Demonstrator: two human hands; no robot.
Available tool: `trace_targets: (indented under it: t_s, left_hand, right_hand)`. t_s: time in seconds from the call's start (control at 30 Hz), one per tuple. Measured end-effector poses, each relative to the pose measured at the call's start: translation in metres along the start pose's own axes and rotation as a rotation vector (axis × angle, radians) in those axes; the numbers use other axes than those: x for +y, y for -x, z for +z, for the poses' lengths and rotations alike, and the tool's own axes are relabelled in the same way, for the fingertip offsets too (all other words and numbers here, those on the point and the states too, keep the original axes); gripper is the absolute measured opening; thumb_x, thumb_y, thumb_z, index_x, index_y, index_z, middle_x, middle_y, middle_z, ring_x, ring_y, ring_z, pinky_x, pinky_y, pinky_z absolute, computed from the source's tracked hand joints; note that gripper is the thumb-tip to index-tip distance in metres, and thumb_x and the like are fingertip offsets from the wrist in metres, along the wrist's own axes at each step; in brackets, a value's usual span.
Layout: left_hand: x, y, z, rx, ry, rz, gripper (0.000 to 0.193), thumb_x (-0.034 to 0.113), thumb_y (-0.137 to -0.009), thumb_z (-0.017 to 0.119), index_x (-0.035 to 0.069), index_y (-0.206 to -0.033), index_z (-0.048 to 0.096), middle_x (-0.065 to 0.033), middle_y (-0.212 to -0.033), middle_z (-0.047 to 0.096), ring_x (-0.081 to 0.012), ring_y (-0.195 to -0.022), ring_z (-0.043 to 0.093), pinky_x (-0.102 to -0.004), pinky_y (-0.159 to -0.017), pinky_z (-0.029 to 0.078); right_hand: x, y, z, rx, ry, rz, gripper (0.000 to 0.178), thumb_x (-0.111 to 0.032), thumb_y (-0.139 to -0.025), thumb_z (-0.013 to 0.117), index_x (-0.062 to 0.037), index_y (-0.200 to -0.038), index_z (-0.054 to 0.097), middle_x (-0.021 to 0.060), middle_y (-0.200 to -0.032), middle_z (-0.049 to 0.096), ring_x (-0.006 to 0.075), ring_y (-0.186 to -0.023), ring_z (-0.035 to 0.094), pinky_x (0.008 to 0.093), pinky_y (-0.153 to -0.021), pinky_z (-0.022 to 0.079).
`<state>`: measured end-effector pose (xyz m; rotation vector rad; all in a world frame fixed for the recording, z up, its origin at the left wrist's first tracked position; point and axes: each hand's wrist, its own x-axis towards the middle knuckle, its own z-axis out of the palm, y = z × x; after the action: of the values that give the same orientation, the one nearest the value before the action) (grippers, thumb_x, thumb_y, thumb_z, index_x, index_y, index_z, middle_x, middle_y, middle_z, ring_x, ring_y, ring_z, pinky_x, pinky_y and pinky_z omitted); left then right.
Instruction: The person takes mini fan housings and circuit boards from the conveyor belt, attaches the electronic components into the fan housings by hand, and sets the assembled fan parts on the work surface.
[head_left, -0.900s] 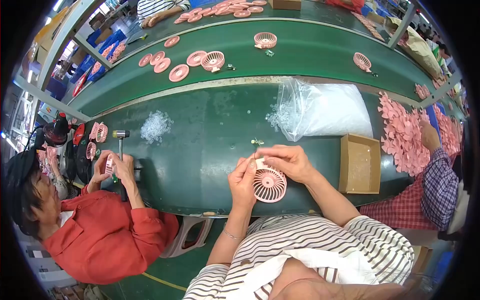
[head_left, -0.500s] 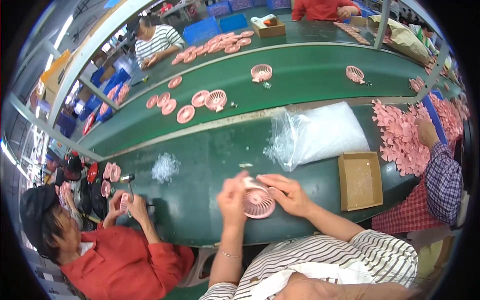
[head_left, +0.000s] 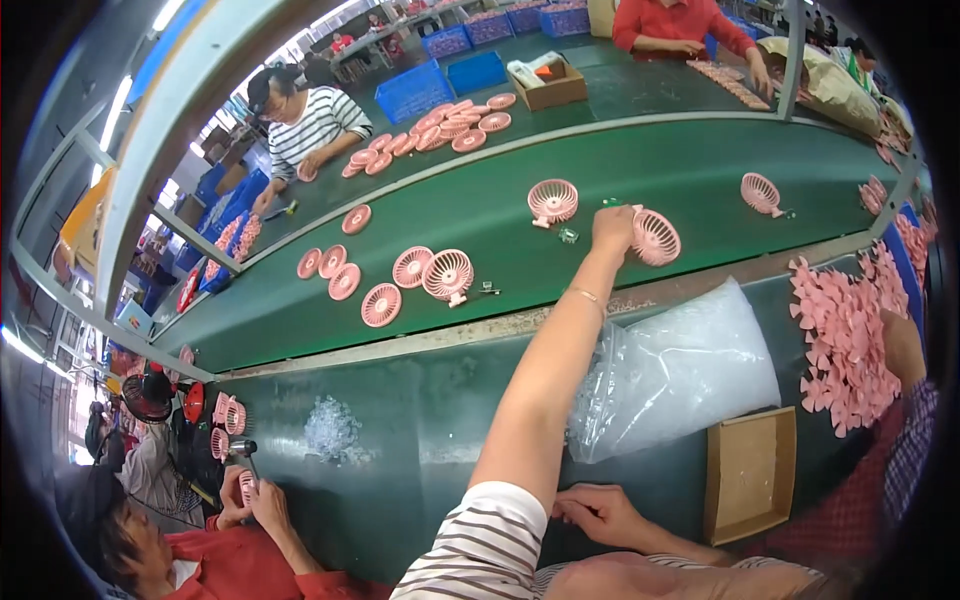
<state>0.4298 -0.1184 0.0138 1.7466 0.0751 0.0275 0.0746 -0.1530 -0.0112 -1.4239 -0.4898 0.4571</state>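
At lower centre, the right hand (head_left: pixel 605 515) is loosely curled, nothing visible in its grasp, left of the shallow cardboard box (head_left: pixel 752 475). Beyond lies a glossy, crinkled plastic bag (head_left: pixel 690 360). Upper centre-right, at the smooth green belt (head_left: pixel 480 215), the left hand (head_left: pixel 613 232) grips a round, slatted pink housing (head_left: pixel 657 238); its held end points upper left, long axis sloping down rightward.

A long green conveyor belt (head_left: pixel 690 185) crosses the room. In front of it stands a smooth dark-green worktable (head_left: pixel 440 410); behind it, another one. To its left rise a pale-grey metal frame (head_left: pixel 148 145) and straight white tube lamps (head_left: pixel 118 105).
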Motion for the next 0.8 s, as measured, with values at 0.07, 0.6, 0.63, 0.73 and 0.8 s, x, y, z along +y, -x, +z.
trace_targets:
  t_s: [0.07, 0.6, 0.63, 0.73, 0.8]
  left_hand:
    - [0.008, -0.022, 0.080, -0.069, -0.379, 0.277, 0.025, 0.017, -0.081, 0.051, -0.004, -0.081, 0.065, -0.0229, -0.087, 0.063, -0.0346, -0.081, 0.062, -0.0391, -0.071, 0.049]
    - [-0.009, 0.008, -0.241, 0.138, -0.716, 0.156, 0.023, 0.024, -0.074, 0.061, 0.008, -0.087, 0.070, -0.0132, -0.087, 0.066, -0.0247, -0.085, 0.064, -0.0327, -0.076, 0.047]
    - [-0.008, 0.022, -0.239, 0.026, -0.732, 0.194, 0.024, 0.027, -0.073, 0.063, 0.008, -0.087, 0.070, -0.0130, -0.083, 0.066, -0.0233, -0.082, 0.064, -0.0324, -0.076, 0.046]
    - [-0.012, 0.039, -0.232, -0.102, -0.867, 0.271, 0.025, 0.034, -0.069, 0.068, 0.012, -0.081, 0.071, -0.0080, -0.072, 0.066, -0.0229, -0.074, 0.063, -0.0344, -0.070, 0.046]
    - [-0.024, 0.047, -0.222, -0.037, -0.973, 0.374, 0.017, 0.029, -0.067, 0.069, 0.013, -0.072, 0.072, -0.0058, -0.068, 0.065, -0.0222, -0.070, 0.062, -0.0380, -0.065, 0.044]
  right_hand:
    - [-0.030, 0.009, -0.027, 0.131, 0.053, 0.060, 0.020, -0.005, -0.088, 0.052, -0.0007, -0.105, 0.061, 0.0084, -0.080, 0.063, 0.0117, -0.067, 0.060, 0.0227, -0.060, 0.049]
    - [-0.005, -0.008, -0.018, 0.082, -0.017, 0.038, 0.018, -0.006, -0.087, 0.054, -0.0028, -0.103, 0.062, 0.0071, -0.078, 0.063, 0.0125, -0.064, 0.059, 0.0229, -0.058, 0.048]
    - [-0.005, -0.007, -0.019, 0.098, 0.008, 0.024, 0.019, -0.006, -0.087, 0.054, -0.0028, -0.103, 0.062, 0.0070, -0.078, 0.063, 0.0122, -0.064, 0.059, 0.0228, -0.058, 0.048]
    - [-0.011, -0.008, -0.015, 0.083, 0.030, 0.048, 0.019, -0.007, -0.087, 0.053, -0.0029, -0.103, 0.062, 0.0071, -0.079, 0.063, 0.0118, -0.063, 0.059, 0.0224, -0.057, 0.047]
    - [-0.012, -0.004, -0.010, 0.069, 0.050, 0.036, 0.018, -0.007, -0.087, 0.053, -0.0030, -0.103, 0.062, 0.0071, -0.079, 0.063, 0.0114, -0.062, 0.059, 0.0226, -0.057, 0.048]
